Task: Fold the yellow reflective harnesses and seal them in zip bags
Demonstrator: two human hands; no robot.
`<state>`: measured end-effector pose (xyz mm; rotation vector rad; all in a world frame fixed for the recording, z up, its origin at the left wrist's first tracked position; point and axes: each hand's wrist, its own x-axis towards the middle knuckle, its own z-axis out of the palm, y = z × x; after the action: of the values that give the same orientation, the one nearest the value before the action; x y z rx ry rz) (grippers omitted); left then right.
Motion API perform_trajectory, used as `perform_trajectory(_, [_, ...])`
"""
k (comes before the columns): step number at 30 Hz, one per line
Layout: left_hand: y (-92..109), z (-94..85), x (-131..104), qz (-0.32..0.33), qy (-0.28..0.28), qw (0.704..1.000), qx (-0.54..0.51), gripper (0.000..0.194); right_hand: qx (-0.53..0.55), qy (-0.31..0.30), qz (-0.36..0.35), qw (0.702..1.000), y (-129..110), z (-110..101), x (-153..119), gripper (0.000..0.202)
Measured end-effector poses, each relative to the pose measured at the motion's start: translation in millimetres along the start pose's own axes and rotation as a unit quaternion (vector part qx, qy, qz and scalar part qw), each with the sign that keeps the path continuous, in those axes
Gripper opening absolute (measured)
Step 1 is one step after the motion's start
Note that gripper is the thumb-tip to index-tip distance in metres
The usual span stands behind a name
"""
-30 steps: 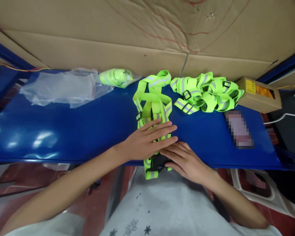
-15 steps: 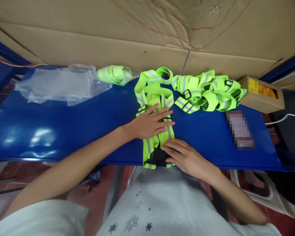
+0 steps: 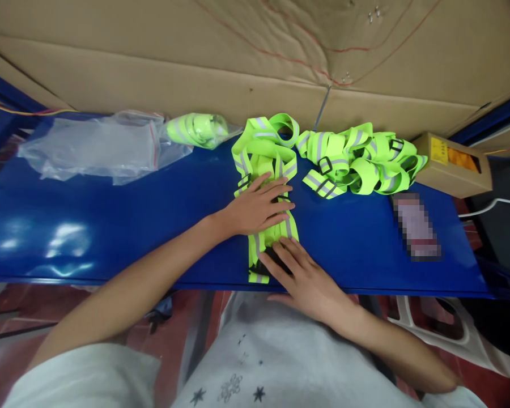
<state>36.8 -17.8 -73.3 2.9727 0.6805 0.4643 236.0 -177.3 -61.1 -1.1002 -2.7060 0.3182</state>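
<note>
neon-yellow webbing strap harness with grey reflective stripes lies flat on the glossy blue bench; left hand presses it, fingers spread, right hand just nearer, flat-fingered on its black buckle. tangled matching straps lie right.

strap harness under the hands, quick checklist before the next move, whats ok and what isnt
1. Left hand flat on the strap harness: ok.
2. Right hand fingers on the black buckle at the near end: ok.
3. Harness fully on the blue table: not ok, its near end reaches the front edge.
4. Harness apart from the pile of straps: cannot tell, the far loops lie very close.
5. Buckle clipped shut: cannot tell, fingers cover it.
</note>
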Motion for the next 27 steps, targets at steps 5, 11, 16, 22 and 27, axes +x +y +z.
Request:
perform_trajectory(5, [9.4,0.2,-1.6,0.031,0.02,0.999,-0.016,0.031,-0.076,0.026,-0.044,0.996,-13.7,6.5,-7.6,0.048])
perform_trajectory(11, [23.0,1.1,-0.8,0.038,0.053,0.998,0.021,0.024,-0.07,0.097,-0.064,0.991,-18.6,12.1,-29.6,0.046])
perform_trajectory(16, [25.7,4.5,2.0,0.027,0.05,0.998,0.033,0.033,-0.08,0.109,-0.115,0.984,-13.0,-1.7,-32.8,0.038])
perform_trajectory(22, [25.0,4.0,5.7,0.009,0.039,0.999,0.027,0.034,-0.013,0.09,-0.126,0.988,2.2,-14.6,-1.7,0.019])
perform_trajectory(27, [17.5,3.9,11.6,0.019,0.025,0.999,0.022,0.039,0.107,0.028,-0.125,0.986,22.0,-22.0,28.5,0.032])
